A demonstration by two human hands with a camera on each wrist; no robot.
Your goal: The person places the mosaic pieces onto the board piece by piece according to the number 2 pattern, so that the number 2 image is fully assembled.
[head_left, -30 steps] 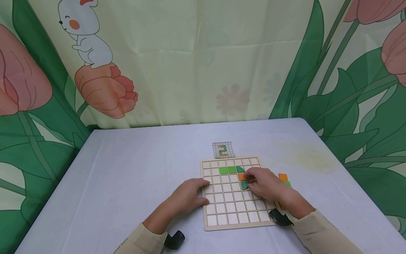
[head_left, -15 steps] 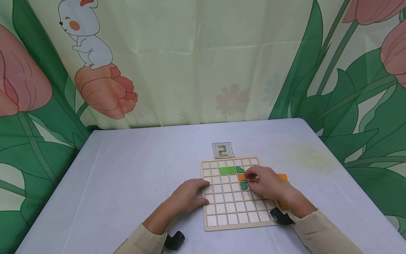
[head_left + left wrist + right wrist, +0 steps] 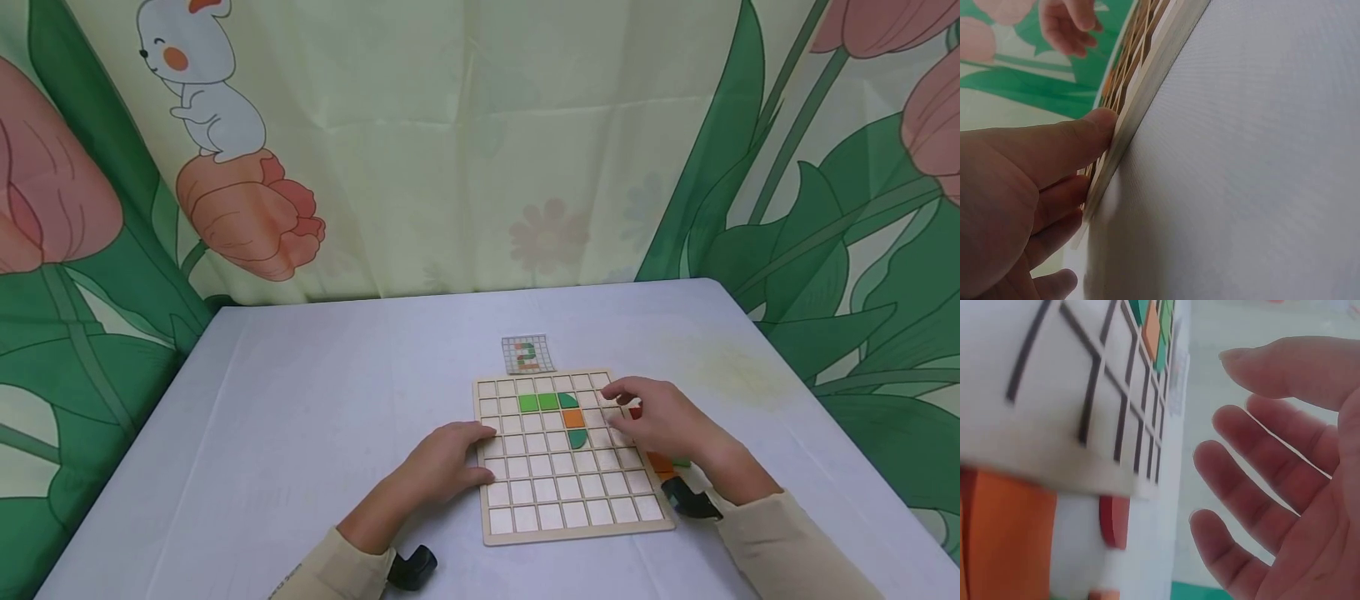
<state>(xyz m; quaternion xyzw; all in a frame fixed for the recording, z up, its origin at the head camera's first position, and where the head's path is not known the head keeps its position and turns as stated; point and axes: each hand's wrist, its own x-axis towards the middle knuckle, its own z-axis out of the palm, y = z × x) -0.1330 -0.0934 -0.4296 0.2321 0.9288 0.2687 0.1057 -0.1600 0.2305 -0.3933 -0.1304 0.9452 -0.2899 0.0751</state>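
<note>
A light wooden grid board (image 3: 577, 533) lies on the table. In its upper rows sit two light green square tiles (image 3: 538, 403), a dark green rounded tile (image 3: 567, 401), an orange square tile (image 3: 573, 418) and another dark green rounded tile (image 3: 577, 438). My left hand (image 3: 438, 462) rests at the board's left edge; its thumb (image 3: 1100, 122) and fingertips touch the rim, spread apart. Above the board's right edge hovers my right hand (image 3: 667, 421), its fingers loosely bent and nothing between them, as the right wrist view shows.
Beyond the board lies a small card (image 3: 527, 354) with a coloured grid pattern. Loose pieces lie by the board's right edge, partly hidden by the right arm: orange (image 3: 662, 465), green (image 3: 681, 462) and red (image 3: 1115, 520). Patterned cloth (image 3: 420, 167) hangs behind the table (image 3: 337, 358).
My right hand has left the orange tile and moved right to the board's edge, uncovering the orange and lower dark green tiles. The left hand has stayed put.
</note>
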